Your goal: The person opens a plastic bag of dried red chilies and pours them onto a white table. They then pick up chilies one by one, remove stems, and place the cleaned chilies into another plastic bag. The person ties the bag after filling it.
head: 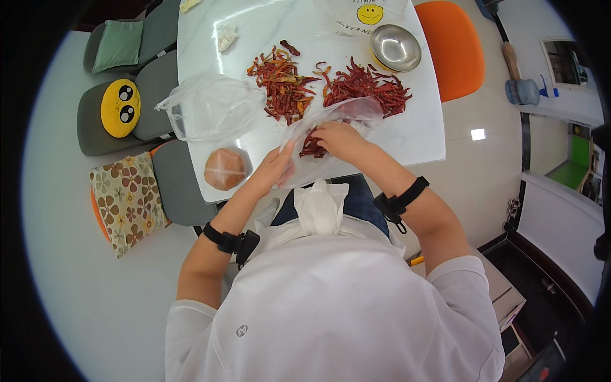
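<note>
A clear plastic bag (329, 162) lies open at the table's near edge with dark dried red chillies (313, 147) inside. My left hand (274, 166) grips the bag's left edge between thumb and fingers. At its mouth, my right hand (340, 139) reaches in from the right, fingers bent down onto the chillies; whether they pinch any is hidden. Just beyond the bag, one loose pile of dark red chillies (365, 88) spreads to the right. A second pile of mixed red and yellowish chillies (284, 88) sits to its left.
A steel bowl (395, 47) stands at the back right, by a printed plastic bag (343, 19). On the left are a crumpled clear bag (217, 107), a wrapped round brown item (225, 169) and a crumpled tissue (226, 38). Chairs flank the white table (420, 138), including an orange one (451, 50).
</note>
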Available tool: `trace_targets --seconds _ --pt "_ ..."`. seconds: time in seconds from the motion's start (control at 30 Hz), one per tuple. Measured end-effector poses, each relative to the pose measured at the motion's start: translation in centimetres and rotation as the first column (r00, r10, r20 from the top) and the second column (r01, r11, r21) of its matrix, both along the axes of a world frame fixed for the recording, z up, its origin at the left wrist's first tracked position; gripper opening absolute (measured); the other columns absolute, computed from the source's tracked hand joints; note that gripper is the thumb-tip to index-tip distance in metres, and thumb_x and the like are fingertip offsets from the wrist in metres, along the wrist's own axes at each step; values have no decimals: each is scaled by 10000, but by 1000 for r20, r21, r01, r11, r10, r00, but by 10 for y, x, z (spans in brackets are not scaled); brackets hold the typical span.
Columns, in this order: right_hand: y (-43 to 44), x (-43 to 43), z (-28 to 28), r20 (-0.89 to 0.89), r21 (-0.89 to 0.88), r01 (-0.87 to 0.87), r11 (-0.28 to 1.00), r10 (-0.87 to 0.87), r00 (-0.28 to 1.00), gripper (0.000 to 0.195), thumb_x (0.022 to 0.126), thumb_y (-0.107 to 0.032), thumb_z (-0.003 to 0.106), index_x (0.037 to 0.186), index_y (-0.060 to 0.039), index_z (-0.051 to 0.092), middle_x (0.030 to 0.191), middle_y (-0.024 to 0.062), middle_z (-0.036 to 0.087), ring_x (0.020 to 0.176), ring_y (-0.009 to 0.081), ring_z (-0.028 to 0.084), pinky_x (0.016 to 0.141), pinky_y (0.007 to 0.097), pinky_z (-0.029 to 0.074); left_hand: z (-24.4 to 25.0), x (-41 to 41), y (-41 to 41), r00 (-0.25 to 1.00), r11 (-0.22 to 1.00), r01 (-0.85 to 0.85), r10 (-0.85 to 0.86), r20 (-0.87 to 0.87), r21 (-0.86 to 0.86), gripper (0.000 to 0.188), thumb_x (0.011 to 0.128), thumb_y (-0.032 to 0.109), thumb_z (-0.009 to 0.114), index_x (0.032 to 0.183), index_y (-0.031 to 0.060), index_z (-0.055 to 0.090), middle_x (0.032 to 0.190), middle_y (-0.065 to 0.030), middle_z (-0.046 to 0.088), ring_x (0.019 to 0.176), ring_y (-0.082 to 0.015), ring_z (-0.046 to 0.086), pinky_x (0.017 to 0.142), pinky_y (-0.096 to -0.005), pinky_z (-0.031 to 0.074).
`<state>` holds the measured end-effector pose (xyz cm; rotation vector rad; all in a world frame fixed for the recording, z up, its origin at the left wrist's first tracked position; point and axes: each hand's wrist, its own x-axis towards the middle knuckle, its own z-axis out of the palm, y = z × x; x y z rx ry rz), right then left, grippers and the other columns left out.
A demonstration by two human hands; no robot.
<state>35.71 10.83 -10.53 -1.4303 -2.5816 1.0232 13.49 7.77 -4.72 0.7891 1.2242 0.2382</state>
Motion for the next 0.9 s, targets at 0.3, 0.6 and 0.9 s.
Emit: trace_targets --seconds 0.3,0.6,0.9 --pt "-30 12 13 -262 20 264 964 -250 932 197 859 -148 582 1034 -111 665 965 93 638 949 303 599 806 384 484 18 -28 -4 994 994 111 -111 -1 16 599 983 540 290 1422 145 390 572 40 340 463 -71 301 415 -233 305" --pt "-5 103 1 -322 215 758 616 -687 651 453 765 -161 730 1193 -139 583 1027 108 585 966 290 550 883 366 455 5 -59 -10 985 992 121 -117 -128 21 642 975 575 258 1417 132 402 570 52 297 475 -69 273 418 -226 252" --pt "42 145 -27 266 181 596 782 -622 736 1147 486 -381 904 1438 -380 263 1507 127 185 1360 408 222 1015 607 289 4 -71 -13 971 998 55 -44 -234 41 602 980 534 337 1324 75 519 595 59 318 510 -54 319 418 -217 280"
